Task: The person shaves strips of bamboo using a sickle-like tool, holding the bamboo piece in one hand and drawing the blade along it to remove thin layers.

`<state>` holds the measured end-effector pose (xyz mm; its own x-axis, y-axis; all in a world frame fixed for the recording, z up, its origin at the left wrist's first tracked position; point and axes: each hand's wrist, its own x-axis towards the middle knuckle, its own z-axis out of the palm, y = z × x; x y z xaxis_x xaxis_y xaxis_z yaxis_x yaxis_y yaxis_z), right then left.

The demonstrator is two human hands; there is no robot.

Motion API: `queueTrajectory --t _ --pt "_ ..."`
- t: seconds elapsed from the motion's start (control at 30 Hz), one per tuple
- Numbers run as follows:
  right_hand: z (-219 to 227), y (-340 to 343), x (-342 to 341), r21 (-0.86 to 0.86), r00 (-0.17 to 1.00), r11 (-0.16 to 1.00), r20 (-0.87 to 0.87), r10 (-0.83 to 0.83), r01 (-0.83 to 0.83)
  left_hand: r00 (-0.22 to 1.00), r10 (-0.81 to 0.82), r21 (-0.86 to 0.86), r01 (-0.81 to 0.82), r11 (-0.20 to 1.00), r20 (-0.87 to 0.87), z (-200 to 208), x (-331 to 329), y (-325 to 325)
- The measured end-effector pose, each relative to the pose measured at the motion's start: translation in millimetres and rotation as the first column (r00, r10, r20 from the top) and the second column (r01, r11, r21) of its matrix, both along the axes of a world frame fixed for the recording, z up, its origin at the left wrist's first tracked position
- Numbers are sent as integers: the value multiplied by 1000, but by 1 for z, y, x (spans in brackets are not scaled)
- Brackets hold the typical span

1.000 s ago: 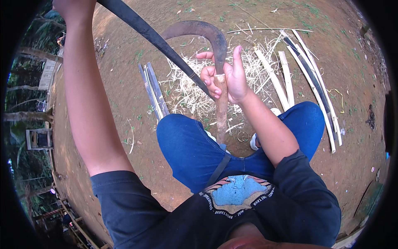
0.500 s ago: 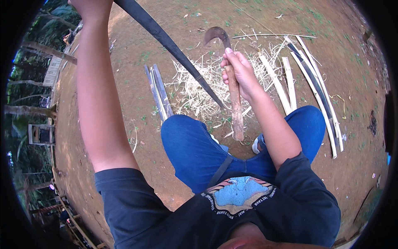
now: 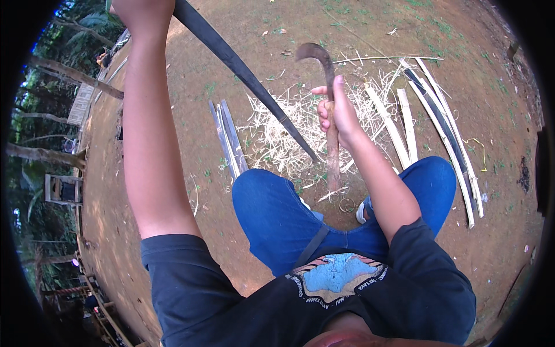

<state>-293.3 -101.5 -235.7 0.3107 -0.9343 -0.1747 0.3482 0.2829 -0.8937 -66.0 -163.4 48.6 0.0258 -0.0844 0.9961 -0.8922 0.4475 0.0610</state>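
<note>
Our right hand [image 3: 340, 115] is over the right part of the pile of shavings [image 3: 270, 136], its lower fingers curled rather loosely round the wooden handle of a hooked knife [image 3: 333, 141], just below the blade; the index finger reaches out and the thumb stands up beside the blade. Our left hand [image 3: 144, 13] is well beyond the pile to its upper left, and its fingers fall outside the view, so we cannot tell how they grip. From beside it a long dark strip [image 3: 231, 59] slants down across the pile, ending near the knife's handle (whether the two touch, we cannot tell).

To manage this well, we would close the loose fingers fully and tuck the thumb away from the blade. We would also hold the strip's far end firmly, so that its near end does not sway over the pile. Our left knee [image 3: 260, 191], just below the pile, seems close enough that the edge should be angled away from it.
</note>
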Motion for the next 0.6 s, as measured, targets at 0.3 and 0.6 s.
queueTrajectory --t 0.3,0.6 --pt "134 8 72 -497 953 852 139 268 -167 941 -283 -1 288 958 185 11 -9 -3" --pt "145 25 104 -498 939 855 204 278 -145 946 -307 0 309 951 106 5 17 -5"
